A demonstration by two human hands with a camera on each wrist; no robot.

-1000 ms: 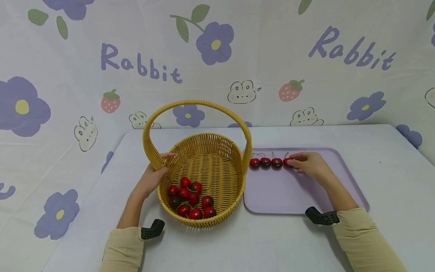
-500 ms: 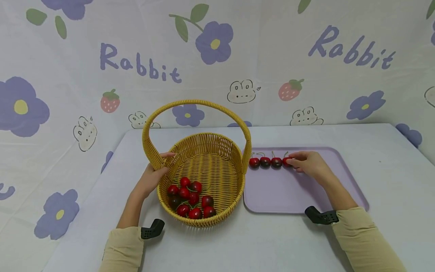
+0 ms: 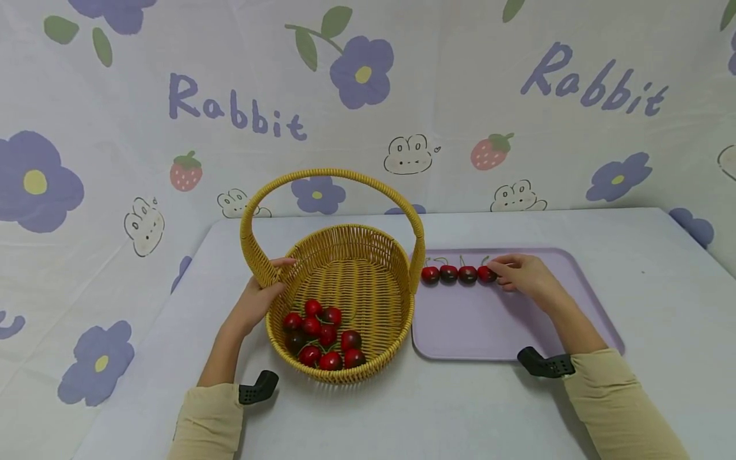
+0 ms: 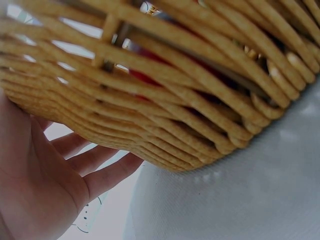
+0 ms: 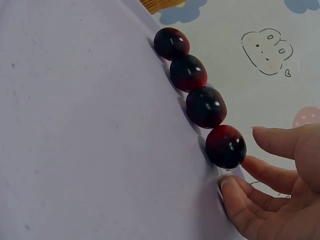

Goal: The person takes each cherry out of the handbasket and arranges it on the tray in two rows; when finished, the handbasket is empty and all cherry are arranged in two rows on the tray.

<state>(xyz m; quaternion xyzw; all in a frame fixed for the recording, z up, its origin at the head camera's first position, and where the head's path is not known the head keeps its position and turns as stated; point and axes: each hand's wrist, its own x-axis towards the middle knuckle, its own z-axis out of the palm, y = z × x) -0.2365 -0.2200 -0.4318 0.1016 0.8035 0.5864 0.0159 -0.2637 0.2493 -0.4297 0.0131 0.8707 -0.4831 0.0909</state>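
Observation:
My left hand (image 3: 259, 303) grips the yellow woven basket (image 3: 352, 239) at its left side, where the tall handle meets the rim. In the left wrist view, fingers (image 4: 112, 172) lie against the outer wicker (image 4: 165, 135). Several dark red cherries (image 3: 328, 335) are heaped at the basket's near left. A short row of cherries (image 3: 448, 275) with upright stems lies along the back of the lilac tray (image 3: 489, 326). My right hand (image 3: 529, 278) is beside the rightmost cherry (image 5: 226, 146). In the right wrist view its thumb and fingers are spread apart, with no cherry pinched between them.
A white cloth (image 3: 425, 409) covers the table under the basket and tray. The basket stands close against the tray's left edge, its handle arching high. Behind the table hangs a backdrop (image 3: 448, 83) printed with flowers, strawberries and rabbits.
The right thumb and fingers have loosened from the rightmost cherry and shifted slightly right, so more of it shows. The left hand and basket stay where they were.

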